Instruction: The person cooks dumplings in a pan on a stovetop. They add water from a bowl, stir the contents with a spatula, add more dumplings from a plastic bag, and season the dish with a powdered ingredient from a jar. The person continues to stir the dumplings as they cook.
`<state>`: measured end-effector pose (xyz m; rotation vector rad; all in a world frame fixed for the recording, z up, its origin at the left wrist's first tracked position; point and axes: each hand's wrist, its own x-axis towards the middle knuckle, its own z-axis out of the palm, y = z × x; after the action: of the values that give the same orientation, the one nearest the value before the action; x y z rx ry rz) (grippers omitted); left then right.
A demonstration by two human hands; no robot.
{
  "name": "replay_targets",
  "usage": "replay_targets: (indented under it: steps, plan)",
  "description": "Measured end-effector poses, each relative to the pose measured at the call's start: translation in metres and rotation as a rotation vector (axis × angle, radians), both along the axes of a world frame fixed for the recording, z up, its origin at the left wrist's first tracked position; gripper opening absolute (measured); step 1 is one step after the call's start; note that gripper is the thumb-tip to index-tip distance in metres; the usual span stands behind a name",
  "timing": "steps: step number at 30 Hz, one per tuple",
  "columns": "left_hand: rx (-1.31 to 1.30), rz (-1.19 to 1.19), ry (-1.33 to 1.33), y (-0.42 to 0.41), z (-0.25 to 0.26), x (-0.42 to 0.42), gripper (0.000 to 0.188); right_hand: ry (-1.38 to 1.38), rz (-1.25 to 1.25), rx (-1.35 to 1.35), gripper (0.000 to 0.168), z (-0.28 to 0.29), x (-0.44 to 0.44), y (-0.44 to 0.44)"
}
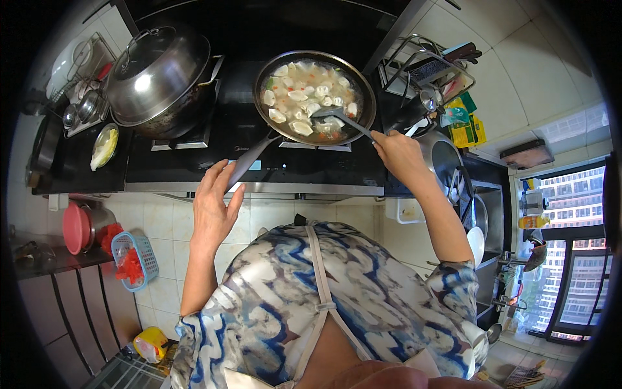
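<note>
A frying pan (pixel 258 97) sits on the right side of the black gas cooktop (pixel 301 167). Several dumplings (pixel 301 128) lie in its cloudy broth, among orange and green bits. My right hand (pixel 401 153) grips a grey spatula (pixel 357 126), whose blade rests among the dumplings near the pan's right side. At the end of the grey pan handle (pixel 250 156) is my left hand (pixel 215 199), its fingers on one side and thumb on the other in a loose hold. The spatula's blade partly covers some dumplings.
A lidded wok (pixel 158 80) stands on the left burner. Beside it lies a small dish (pixel 104 146) with a pale leafy vegetable. At the right are a knife rack (pixel 423 68), a lidded pot (pixel 440 155) and a sink (pixel 491 194). A blue basket (pixel 148 257) hangs lower left.
</note>
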<state>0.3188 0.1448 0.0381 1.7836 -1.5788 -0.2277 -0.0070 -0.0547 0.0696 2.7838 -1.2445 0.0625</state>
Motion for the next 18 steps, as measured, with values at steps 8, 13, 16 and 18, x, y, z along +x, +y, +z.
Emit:
replay_targets:
  steps: [8, 13, 16, 18]
  plan:
    - [-0.036, 0.012, -0.004, 0.001, -0.003, -0.003, 0.042, -0.050, -0.084, -0.032, 0.027, -0.034, 0.000, -0.035]
    - [-0.069, 0.053, -0.047, 0.002, 0.000, -0.005, 0.042, 0.013, -0.068, -0.040, 0.023, -0.016, -0.016, -0.047]
    - [-0.073, 0.071, -0.031, 0.006, 0.008, -0.007, 0.039, 0.016, -0.089, 0.002, 0.025, 0.004, -0.016, -0.044]
    - [-0.134, 0.049, -0.051, 0.007, 0.005, -0.006, 0.040, 0.025, -0.104, 0.062, 0.027, 0.015, -0.014, -0.043]
